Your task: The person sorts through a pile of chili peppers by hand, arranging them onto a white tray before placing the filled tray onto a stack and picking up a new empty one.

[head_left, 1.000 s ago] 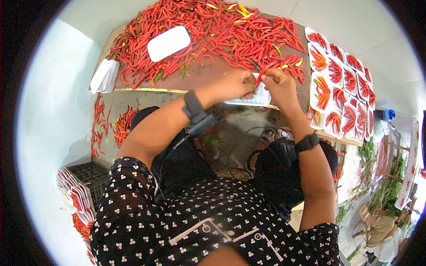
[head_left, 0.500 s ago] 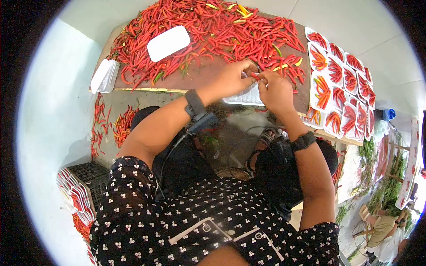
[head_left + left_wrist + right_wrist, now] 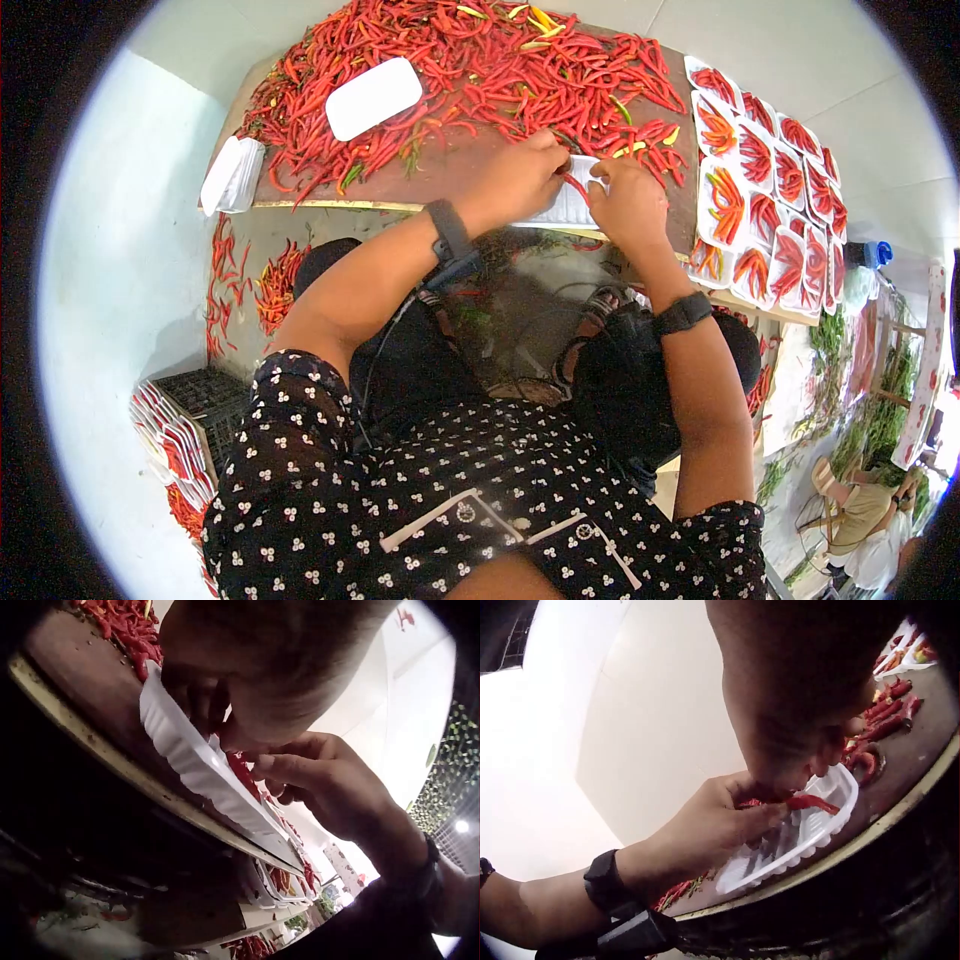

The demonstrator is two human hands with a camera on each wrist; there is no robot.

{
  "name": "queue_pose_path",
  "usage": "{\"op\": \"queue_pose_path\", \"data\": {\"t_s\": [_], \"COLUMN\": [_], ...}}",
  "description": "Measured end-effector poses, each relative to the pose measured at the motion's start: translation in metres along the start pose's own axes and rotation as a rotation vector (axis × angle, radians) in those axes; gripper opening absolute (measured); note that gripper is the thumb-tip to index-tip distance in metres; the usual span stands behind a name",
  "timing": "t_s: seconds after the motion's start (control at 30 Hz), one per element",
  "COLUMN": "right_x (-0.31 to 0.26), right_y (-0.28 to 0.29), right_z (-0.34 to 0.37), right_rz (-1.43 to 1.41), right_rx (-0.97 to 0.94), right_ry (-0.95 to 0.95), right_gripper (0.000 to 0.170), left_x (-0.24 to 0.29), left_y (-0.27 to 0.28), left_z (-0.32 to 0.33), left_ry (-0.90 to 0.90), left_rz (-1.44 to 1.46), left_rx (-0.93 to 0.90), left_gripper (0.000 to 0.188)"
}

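A white ribbed tray [image 3: 570, 207] lies at the table's near edge, partly covered by the hands. Above it the left hand [image 3: 515, 182] pinches a red chili [image 3: 577, 187], whose free end points toward the right hand [image 3: 630, 207]. The right wrist view shows the chili [image 3: 814, 803] sticking out of the left hand's [image 3: 705, 829] fingers over the tray [image 3: 795, 851]. Close beside the chili, the right hand [image 3: 810, 697] has loosely bent fingers. In the left wrist view, the right hand's [image 3: 337, 784] fingertips are near the chili [image 3: 244, 776]; contact is unclear.
A large heap of red chilies [image 3: 480, 75] covers the back of the table [image 3: 400, 185], with a white tray [image 3: 374, 99] on it. Stacked empty trays [image 3: 235, 175] stand left; filled trays [image 3: 727, 205] line the right. A person [image 3: 860, 515] is at lower right.
The chili, upright between both hands one second ago, now slants down from the left hand. The right hand's fingers have parted from the left hand's, uncovering more of the tray.
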State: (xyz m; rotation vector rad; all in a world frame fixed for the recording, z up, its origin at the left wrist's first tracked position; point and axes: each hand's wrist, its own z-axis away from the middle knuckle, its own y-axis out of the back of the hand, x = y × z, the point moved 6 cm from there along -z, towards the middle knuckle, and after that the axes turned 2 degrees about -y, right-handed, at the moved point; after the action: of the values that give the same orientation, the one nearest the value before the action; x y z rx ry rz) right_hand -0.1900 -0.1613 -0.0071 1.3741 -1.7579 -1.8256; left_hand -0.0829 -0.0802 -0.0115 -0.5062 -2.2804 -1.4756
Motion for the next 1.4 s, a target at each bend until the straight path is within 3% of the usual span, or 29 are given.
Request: {"op": "queue_pose_path", "data": {"t_s": [0.47, 0.63, 0.73, 0.87, 1.0, 1.07, 1.2, 1.33, 1.4], "right_x": [0.006, 0.008, 0.01, 0.009, 0.001, -0.001, 0.017, 0.024, 0.028], "right_y": [0.001, -0.005, -0.005, -0.002, 0.013, 0.015, 0.01, 0.017, 0.015], "right_z": [0.002, 0.012, 0.018, 0.025, 0.032, 0.032, 0.037, 0.043, 0.043], "right_rz": [0.119, 0.101, 0.014, -0.033, -0.133, -0.16, -0.159, -0.109, -0.07], "right_rx": [-0.157, -0.173, -0.143, -0.082, 0.006, -0.004, -0.041, -0.01, -0.1], "right_ry": [-0.116, -0.046, -0.039, -0.061, 0.045, 0.056, -0.028, 0.033, -0.052], "right_gripper": [0.017, 0.017, 0.016, 0.015, 0.018, 0.019, 0.019, 0.019, 0.019], "left_x": [0.011, 0.018, 0.02, 0.021, 0.019, 0.016, 0.017, 0.015, 0.015], "left_y": [-0.006, -0.011, -0.018, -0.021, -0.022, -0.022, -0.025, -0.03, -0.031], "left_z": [-0.005, -0.008, -0.011, -0.012, -0.011, -0.009, -0.014, -0.016, -0.015], "left_ry": [-0.023, -0.159, -0.14, -0.154, -0.095, -0.129, -0.135, -0.176, -0.193], "left_rz": [-0.202, -0.273, -0.325, -0.351, -0.355, -0.158, -0.295, -0.335, -0.341], "left_rx": [-0.176, -0.131, -0.191, -0.168, -0.181, -0.115, -0.096, -0.064, -0.043], "left_gripper": [0.013, 0.014, 0.013, 0.013, 0.014, 0.014, 0.013, 0.012, 0.012]}}
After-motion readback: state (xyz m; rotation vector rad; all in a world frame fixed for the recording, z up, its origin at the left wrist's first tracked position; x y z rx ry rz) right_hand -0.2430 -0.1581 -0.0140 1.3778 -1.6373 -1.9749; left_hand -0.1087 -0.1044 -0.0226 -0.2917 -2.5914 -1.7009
